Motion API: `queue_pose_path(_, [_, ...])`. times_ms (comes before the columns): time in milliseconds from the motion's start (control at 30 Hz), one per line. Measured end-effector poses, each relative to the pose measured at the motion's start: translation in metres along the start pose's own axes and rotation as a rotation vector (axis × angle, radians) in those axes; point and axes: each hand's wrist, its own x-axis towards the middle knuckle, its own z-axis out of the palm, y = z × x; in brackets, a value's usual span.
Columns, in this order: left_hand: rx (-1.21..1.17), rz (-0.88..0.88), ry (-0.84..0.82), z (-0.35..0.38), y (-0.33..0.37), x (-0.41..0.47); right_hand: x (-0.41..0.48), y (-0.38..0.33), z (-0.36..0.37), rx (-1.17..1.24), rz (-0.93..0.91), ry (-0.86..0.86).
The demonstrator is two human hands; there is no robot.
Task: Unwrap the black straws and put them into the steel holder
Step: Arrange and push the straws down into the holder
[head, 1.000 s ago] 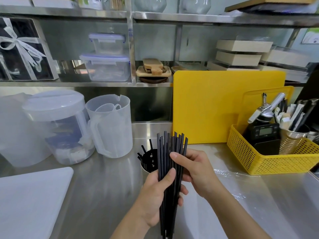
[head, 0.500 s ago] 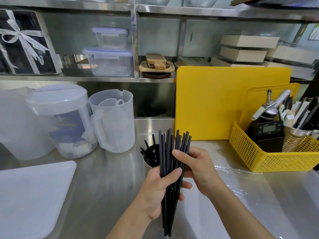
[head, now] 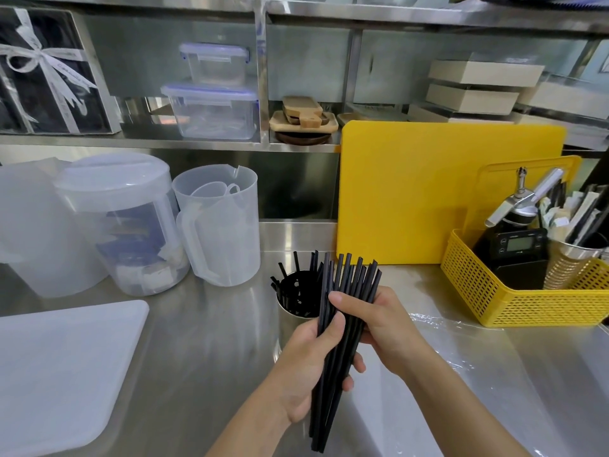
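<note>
Both hands, left (head: 309, 367) and right (head: 379, 328), clamped on the bare straws (head: 333, 341), squaring the bundle upright just before the holder (head: 298, 298) mid-counter, likely for one clean drop.

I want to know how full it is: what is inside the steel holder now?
The steel holder has a few black straws leaning inside. The held bundle and left hand cover its right side and bottom, so no count is possible.
</note>
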Motion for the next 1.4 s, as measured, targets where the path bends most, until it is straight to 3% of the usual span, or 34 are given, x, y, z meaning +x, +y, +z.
queue_pose_path(300, [-0.061,0.006,-0.079,-0.012,-0.007,0.005,0.005,0.003,-0.001,-0.031,-0.045,-0.008])
queue_pose_path(467, [-0.102,-0.028,-0.133,-0.013,-0.009,0.003,0.014,-0.019,-0.018,-0.102,-0.142,0.104])
queue_pose_path(867, [0.016,-0.058,-0.124,-0.014,-0.011,0.001,0.028,-0.037,-0.030,-0.308,-0.065,0.051])
queue_pose_path(1000, [0.022,-0.091,-0.148,-0.021,-0.008,-0.003,0.033,-0.043,-0.033,-0.263,-0.101,0.160])
queue_pose_path(1133, [-0.065,-0.156,-0.160,-0.035,-0.001,-0.010,0.042,-0.057,-0.053,0.028,-0.243,0.336])
queue_pose_path(1267, [-0.252,-0.104,0.039,-0.040,0.020,-0.006,0.038,-0.072,-0.061,0.238,-0.485,0.599])
queue_pose_path(1333, [-0.371,-0.043,0.135,-0.039,0.035,0.001,0.034,-0.068,-0.049,0.213,-0.606,0.655])
queue_pose_path(1400, [-0.453,-0.011,0.220,-0.034,0.046,0.010,0.027,-0.055,-0.027,-0.024,-0.765,0.651])
